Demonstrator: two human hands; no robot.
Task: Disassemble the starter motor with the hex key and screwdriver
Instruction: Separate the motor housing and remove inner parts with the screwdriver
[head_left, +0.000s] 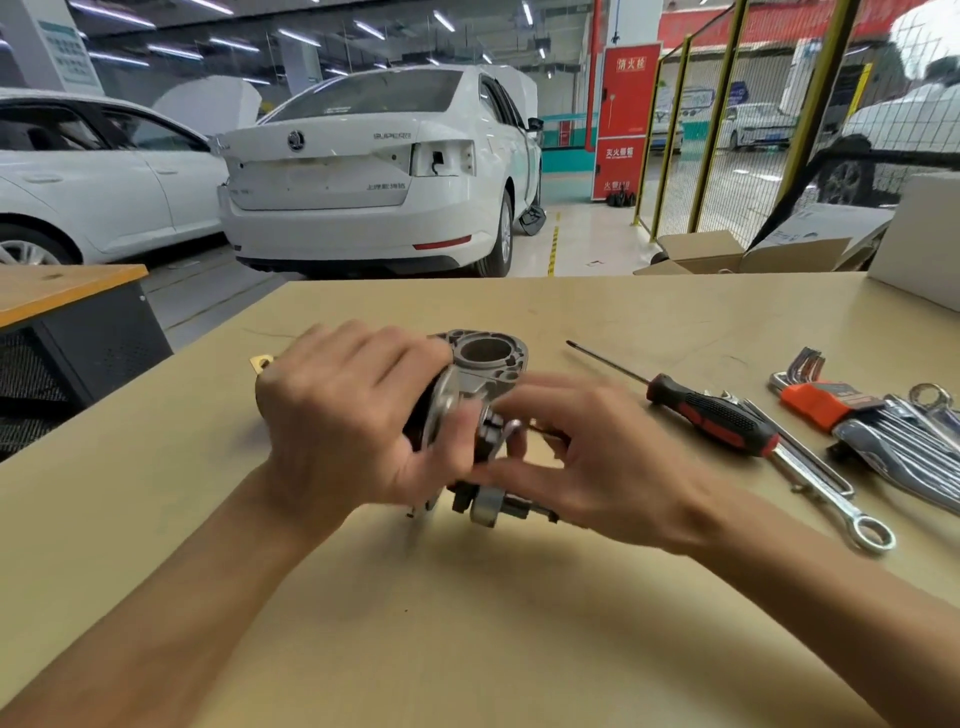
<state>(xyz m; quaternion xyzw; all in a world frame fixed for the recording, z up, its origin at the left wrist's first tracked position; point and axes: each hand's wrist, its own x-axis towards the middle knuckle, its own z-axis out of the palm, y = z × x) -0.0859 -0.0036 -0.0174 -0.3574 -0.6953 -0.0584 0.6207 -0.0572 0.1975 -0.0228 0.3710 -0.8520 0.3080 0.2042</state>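
The starter motor (485, 358), grey cast metal with a round bore at its far end, lies on the tan table (467, 623) at the centre. My left hand (343, 410) grips its body from the left and hides most of it. My right hand (587, 457) pinches a small dark metal part at the motor's near end between thumb and fingers. A red-and-black screwdriver (711, 415) lies to the right of my right hand. Farther right rests a set of hex keys (810, 395) in an orange holder.
Chrome spanners (831, 483) lie fanned out at the table's right edge. A white box (919, 239) stands at the back right corner, with open cardboard boxes (727, 254) behind it. White cars (374, 171) and yellow mesh fencing stand beyond the table. A second bench (62, 291) sits at left.
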